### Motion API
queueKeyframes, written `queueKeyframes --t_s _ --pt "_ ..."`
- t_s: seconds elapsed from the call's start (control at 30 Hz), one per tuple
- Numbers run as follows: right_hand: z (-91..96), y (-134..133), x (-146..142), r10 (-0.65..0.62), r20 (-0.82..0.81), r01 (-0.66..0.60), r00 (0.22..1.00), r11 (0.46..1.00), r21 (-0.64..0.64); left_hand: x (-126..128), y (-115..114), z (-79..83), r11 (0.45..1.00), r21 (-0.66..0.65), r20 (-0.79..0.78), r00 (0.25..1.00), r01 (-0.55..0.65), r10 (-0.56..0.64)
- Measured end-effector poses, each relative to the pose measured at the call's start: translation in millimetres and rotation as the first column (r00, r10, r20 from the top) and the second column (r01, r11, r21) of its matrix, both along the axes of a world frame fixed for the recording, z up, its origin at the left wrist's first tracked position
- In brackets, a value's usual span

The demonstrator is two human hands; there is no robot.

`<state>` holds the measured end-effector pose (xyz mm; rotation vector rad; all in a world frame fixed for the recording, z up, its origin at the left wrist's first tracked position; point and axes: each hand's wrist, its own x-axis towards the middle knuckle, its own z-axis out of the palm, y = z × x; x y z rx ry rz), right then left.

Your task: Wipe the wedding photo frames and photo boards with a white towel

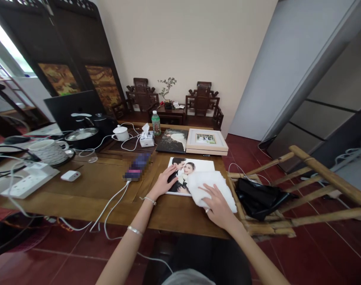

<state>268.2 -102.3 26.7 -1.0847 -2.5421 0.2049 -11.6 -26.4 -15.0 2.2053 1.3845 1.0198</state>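
Note:
A glossy photo panel of a couple lies on the wooden table in front of me. My left hand rests on its left side, fingers stretched out and holding nothing. On the panel's lower right lies a folded white towel, partly hanging past the panel onto the table. My right hand grips the towel from above, fingers bent and pressed into it. The towel hides the panel's right lower part. Behind the panel are a dark photo panel and a pale wooden picture frame, side by side.
Left of the panel lies a phone with a white cable. Further back stand a tissue box, a green-labelled bottle and a lidded cup. A power strip sits far left; a bamboo chair holds a black bag.

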Motion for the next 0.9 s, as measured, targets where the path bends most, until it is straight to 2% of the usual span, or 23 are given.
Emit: queueKeyframes --t_s 0.33,0.43,0.5,0.57,0.63,0.83,0.9 --pt "2.1 113 -13 -0.113 0.042 0.111 0.993 0.993 0.049 -2 0 2.6 1.000 -0.011 0.002 1.000 0.007 -0.007" --pt "-0.3 132 -14 -0.150 0.030 0.148 0.988 0.986 0.073 -1 0 2.2 1.000 -0.020 0.010 1.000 0.002 -0.002" --pt "-1.8 135 -15 -0.163 0.034 0.160 0.986 0.983 0.087 -1 0 1.9 1.000 -0.024 0.015 1.000 -0.007 0.007" --pt "-2.6 126 -15 -0.161 0.050 0.156 0.986 0.983 0.092 0 0 1.9 1.000 -0.021 0.023 1.000 -0.011 0.012" --pt "-2.4 107 -13 -0.142 0.068 0.137 0.987 0.987 0.079 0 -1 2.2 1.000 -0.016 0.031 0.999 -0.007 0.007" --pt "-1.6 12 -1 -0.038 0.028 0.038 0.999 0.999 0.014 1 -1 1.7 0.999 -0.025 0.038 0.999 -0.025 0.026" --pt "-1.5 -12 3 -0.014 0.010 0.014 1.000 1.000 -0.002 1 0 1.2 1.000 -0.022 0.039 0.999 -0.019 0.020"
